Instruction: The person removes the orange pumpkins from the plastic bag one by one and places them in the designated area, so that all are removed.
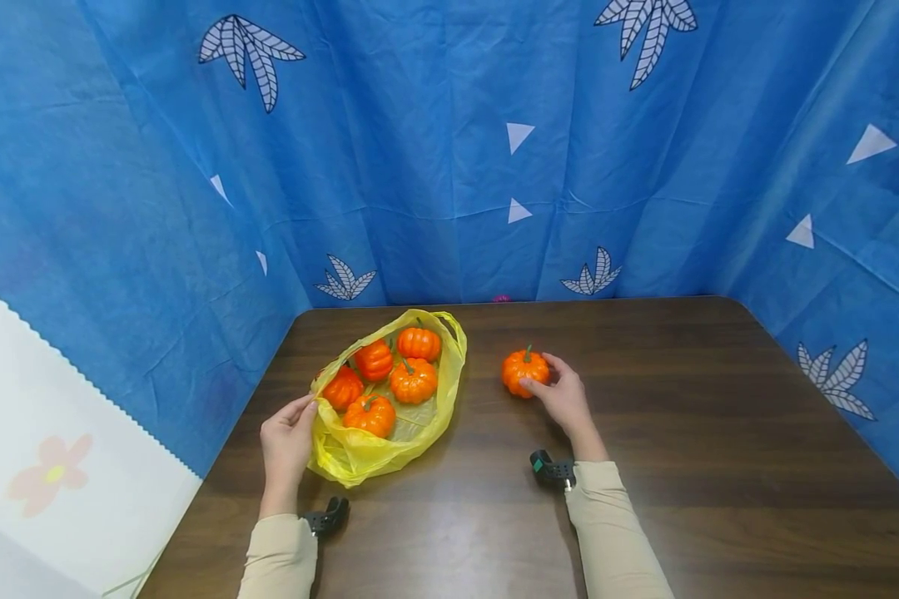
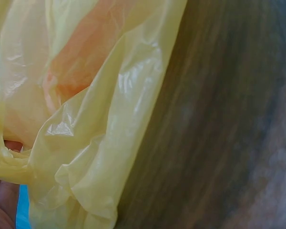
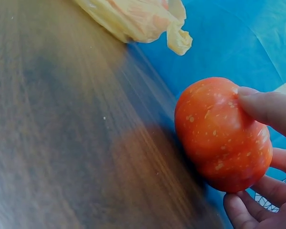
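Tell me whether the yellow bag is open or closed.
The yellow bag is open: in the head view its mouth gapes, the left hand pinches its edge, and five orange pumpkins show inside.

A yellow bag (image 1: 389,454) rests on the brown table (image 1: 719,433)

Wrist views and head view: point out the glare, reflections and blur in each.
Head view: mostly clear, with a pale sheen on the near part of the table; left wrist view: white glints on the yellow bag, the tabletop smeared and out of focus; right wrist view: a blurry reddish reflection on the tabletop beside the pumpkin, whose speckles look fairly sharp.
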Demonstrator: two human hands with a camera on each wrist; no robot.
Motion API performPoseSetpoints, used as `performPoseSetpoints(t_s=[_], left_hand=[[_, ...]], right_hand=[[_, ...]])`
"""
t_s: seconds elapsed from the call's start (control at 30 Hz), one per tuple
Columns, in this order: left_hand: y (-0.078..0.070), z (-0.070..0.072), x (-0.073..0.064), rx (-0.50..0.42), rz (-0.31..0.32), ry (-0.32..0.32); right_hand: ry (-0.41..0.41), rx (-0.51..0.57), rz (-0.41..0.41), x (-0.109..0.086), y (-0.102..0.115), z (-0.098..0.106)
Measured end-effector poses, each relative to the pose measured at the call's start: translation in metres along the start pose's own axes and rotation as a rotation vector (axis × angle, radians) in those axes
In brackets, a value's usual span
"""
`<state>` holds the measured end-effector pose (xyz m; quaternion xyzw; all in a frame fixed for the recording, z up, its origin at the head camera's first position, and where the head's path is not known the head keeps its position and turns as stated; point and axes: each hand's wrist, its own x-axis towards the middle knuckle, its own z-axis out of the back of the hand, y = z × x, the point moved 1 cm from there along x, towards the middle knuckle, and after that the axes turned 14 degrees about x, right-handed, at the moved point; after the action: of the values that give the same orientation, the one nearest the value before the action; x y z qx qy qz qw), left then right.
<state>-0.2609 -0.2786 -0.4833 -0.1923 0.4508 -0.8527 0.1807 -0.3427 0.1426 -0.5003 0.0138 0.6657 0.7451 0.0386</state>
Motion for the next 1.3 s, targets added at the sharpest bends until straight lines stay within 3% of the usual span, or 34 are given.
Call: performPoseSetpoints(t_s=[0.73, 1.3], left_hand=[[-0.001, 0.0, 0.0, 0.006, -0.006, 0.019], [0.002, -0.001, 0.0, 0.004, -0.005, 0.01]], right_hand=[[-0.005, 0.04, -0.016, 0.001, 0.002, 0.0], [-0.091, 0.023, 0.03, -0.004, 0.021, 0.002]])
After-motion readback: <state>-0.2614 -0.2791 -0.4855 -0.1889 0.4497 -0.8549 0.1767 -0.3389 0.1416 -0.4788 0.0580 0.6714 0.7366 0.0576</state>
